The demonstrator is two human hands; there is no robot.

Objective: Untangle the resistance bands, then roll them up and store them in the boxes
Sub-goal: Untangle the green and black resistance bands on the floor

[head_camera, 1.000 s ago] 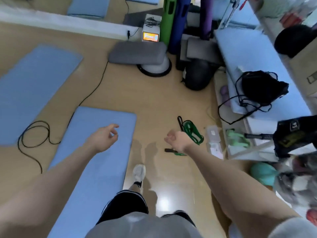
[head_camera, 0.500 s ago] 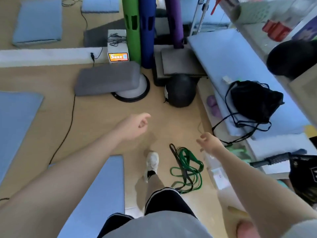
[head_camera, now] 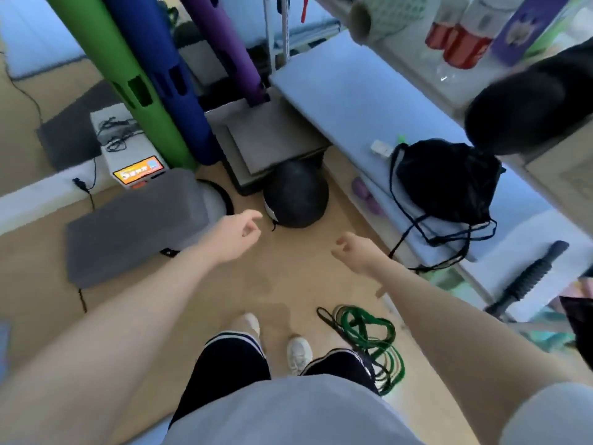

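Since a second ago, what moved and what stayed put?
The person walked up to the bands, so the tangle now lies right by their feet instead of ahead on the floor. The left hand and right hand still reach forward with fingers loosely curled, and neither has picked up anything. The bands are still tangled on the floor, and the black ball and black bag look unmoved.

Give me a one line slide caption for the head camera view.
Both empty hands, left hand and right hand, reach forward above tangled green and black resistance bands lying on the wooden floor.
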